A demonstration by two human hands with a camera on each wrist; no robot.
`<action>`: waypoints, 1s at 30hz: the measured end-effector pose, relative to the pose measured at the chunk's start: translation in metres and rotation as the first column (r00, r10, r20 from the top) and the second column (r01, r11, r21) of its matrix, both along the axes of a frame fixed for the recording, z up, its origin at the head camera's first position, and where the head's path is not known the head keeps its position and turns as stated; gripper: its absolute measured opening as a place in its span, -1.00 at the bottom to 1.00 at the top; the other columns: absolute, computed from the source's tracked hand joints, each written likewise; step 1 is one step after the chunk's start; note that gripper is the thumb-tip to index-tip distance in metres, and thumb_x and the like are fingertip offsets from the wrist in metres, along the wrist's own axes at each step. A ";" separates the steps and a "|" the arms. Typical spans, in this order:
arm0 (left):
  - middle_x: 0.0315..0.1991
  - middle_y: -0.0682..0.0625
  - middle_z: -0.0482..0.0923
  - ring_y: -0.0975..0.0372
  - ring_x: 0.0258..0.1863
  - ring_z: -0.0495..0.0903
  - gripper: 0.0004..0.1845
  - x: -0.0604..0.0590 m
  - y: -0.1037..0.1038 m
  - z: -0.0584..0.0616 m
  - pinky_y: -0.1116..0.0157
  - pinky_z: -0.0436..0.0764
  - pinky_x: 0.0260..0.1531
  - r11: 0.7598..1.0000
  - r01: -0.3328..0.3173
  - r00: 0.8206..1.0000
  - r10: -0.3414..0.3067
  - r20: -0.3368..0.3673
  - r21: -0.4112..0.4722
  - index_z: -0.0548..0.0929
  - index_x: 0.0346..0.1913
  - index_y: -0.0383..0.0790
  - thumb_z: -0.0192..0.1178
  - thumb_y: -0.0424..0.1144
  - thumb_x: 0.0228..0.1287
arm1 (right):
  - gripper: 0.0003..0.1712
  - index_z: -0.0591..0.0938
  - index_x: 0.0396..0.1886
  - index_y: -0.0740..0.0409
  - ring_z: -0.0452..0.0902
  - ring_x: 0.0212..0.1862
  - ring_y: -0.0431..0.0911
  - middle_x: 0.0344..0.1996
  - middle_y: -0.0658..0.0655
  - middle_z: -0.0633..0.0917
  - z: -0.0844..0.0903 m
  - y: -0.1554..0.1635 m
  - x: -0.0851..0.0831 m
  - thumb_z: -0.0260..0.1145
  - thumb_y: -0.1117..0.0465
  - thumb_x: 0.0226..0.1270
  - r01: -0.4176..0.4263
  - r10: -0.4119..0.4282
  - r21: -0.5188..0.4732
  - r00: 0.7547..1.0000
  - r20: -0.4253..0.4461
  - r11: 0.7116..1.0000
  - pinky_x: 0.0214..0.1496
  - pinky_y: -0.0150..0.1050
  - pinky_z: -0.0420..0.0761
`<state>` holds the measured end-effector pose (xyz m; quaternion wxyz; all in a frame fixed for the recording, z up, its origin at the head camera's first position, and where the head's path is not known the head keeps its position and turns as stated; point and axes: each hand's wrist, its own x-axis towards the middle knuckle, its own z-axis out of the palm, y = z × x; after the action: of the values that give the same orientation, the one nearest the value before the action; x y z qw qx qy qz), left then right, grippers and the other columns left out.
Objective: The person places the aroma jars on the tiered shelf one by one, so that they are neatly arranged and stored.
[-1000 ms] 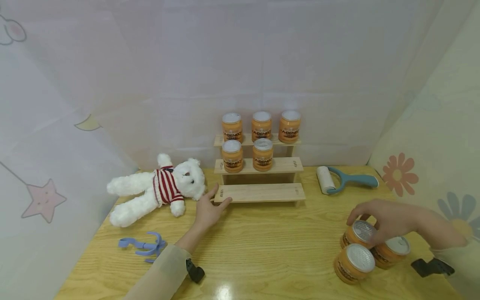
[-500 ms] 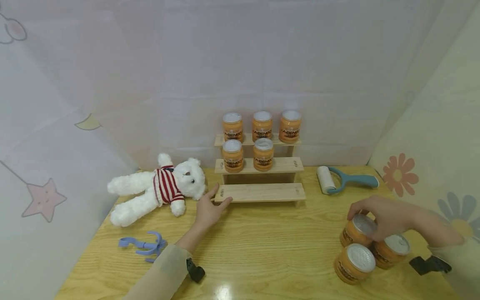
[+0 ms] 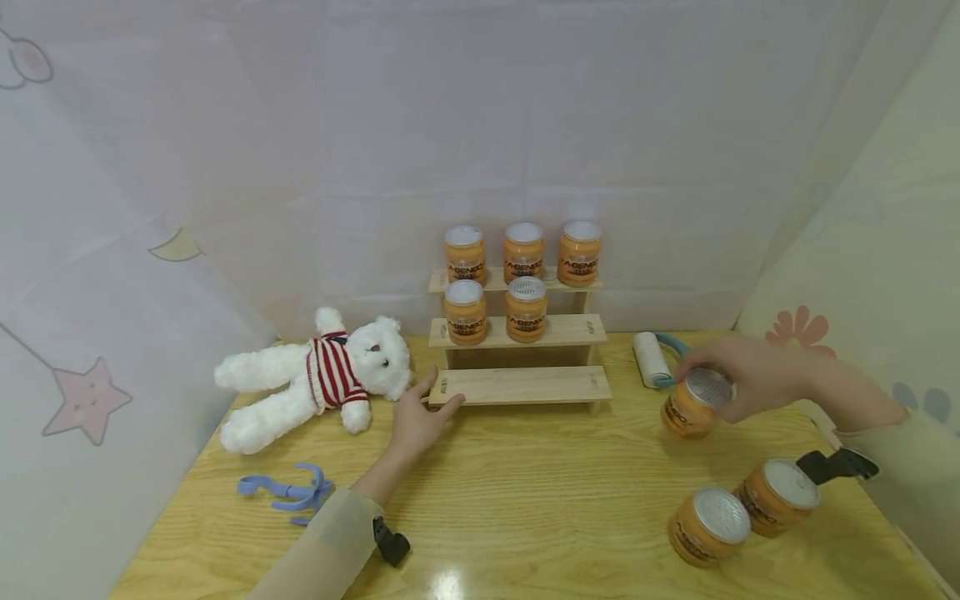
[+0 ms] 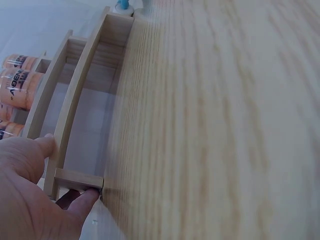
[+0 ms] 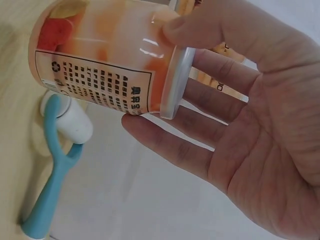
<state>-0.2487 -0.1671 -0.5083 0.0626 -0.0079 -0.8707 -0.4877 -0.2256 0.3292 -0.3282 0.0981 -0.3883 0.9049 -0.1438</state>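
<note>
Jar-holding work, left to right: the left hand (image 3: 417, 421) rests flat, fingers straight, touching the wooden shelf's (image 3: 522, 385) near left end; at right, the right hand (image 3: 750, 379) holds an orange jar (image 3: 692, 406) by its lid, tilted, above the tabletop (image 3: 540, 492), near the lint roller (image 3: 651, 359).

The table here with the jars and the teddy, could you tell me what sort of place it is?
Probably a staged tabletop set, not a home: patterned cloth backdrops wall in the wooden table, and identical orange jars line a small stepped wooden rack.
</note>
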 end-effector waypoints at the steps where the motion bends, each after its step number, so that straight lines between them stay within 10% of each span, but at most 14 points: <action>1: 0.61 -0.10 0.35 -0.09 0.56 0.38 -0.09 0.000 0.000 0.000 0.34 0.47 -0.36 1.000 0.001 1.000 -0.001 0.000 -0.001 0.32 0.64 -0.18 0.47 0.06 0.38 | -0.38 0.69 0.13 -0.14 0.45 -0.17 -0.30 0.00 -0.15 0.70 0.003 -0.003 -0.002 0.59 0.35 0.04 0.000 0.000 0.007 1.000 -0.013 1.000 -0.25 -0.34 0.51; 7: 0.62 -0.11 0.33 -0.15 0.46 0.49 -0.09 -0.001 0.000 0.001 0.35 0.30 -0.61 1.000 0.010 1.000 -0.010 0.002 0.024 0.31 0.65 -0.20 0.48 0.04 0.38 | -0.37 0.69 0.15 -0.17 0.42 -0.14 -0.17 0.06 -0.10 0.67 0.023 -0.021 -0.015 0.56 0.36 0.06 0.052 -0.053 0.033 0.998 0.034 0.998 -0.26 -0.30 0.46; 14: 0.61 -0.12 0.35 -0.09 0.55 0.40 -0.09 -0.001 0.001 0.002 0.33 0.40 -0.43 1.000 -0.001 1.000 0.001 -0.003 0.005 0.33 0.63 -0.22 0.48 0.04 0.38 | -0.42 0.71 0.08 -0.22 0.49 -0.15 -0.16 -0.01 -0.16 0.70 0.040 -0.044 -0.034 0.65 0.24 0.03 0.017 -0.007 0.094 0.995 -0.102 0.995 -0.21 -0.28 0.56; 22: 0.62 -0.15 0.33 -0.17 0.47 0.47 -0.11 0.001 0.002 0.002 0.32 0.41 -0.44 1.000 0.002 1.000 -0.002 -0.018 0.013 0.31 0.64 -0.25 0.47 0.00 0.39 | -0.46 0.73 0.08 -0.10 0.54 0.06 -0.02 0.08 0.03 0.68 0.052 -0.066 -0.061 0.60 0.33 0.06 -0.040 0.042 0.040 0.998 -0.039 0.998 -0.09 -0.01 0.70; 30: 0.61 -0.17 0.33 -0.10 0.60 0.31 -0.11 0.003 0.003 0.005 0.01 0.58 0.23 1.000 0.002 1.000 -0.002 -0.013 0.010 0.31 0.63 -0.27 0.46 0.00 0.40 | -0.43 0.76 0.09 -0.01 0.58 0.01 -0.02 0.04 0.09 0.68 0.061 -0.087 -0.080 0.52 0.40 0.00 -0.022 0.032 0.092 0.994 -0.109 0.996 0.00 0.02 0.73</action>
<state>-0.2460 -0.1643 -0.5036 0.0677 -0.0117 -0.8678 -0.4922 -0.3053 0.2427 -0.2675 0.0676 -0.4030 0.9092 -0.0796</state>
